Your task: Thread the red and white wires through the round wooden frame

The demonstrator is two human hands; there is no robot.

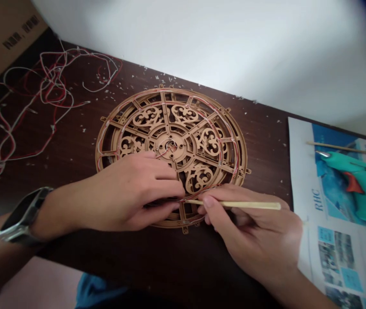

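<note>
Across a dark brown wooden tabletop [202, 266], a round tan laser-cut plywood wheel [161, 91] with scrolled fretwork lay flat, fine red-and-white wires [232, 137] running along its outer ring. A loose tangle of red and white wire [50, 86] lay well off to its left. The person's left hand [131, 193], a dark wristwatch [25, 216] on its wrist, lay over the wheel's lower left, fingers partly curled across the spokes and lower rim; whether they pinched a wire beneath could not be told. The right hand [250, 227] came in from the lower right, thumb and fingers closed on a slim pale bamboo stick [234, 204] and holding it almost level, its long axis running left toward the wheel's lower rim. Its tip met the wires there, just beside the left hand's fingertips, so the stick lay nearer the right hand, its tip between both hands
</note>
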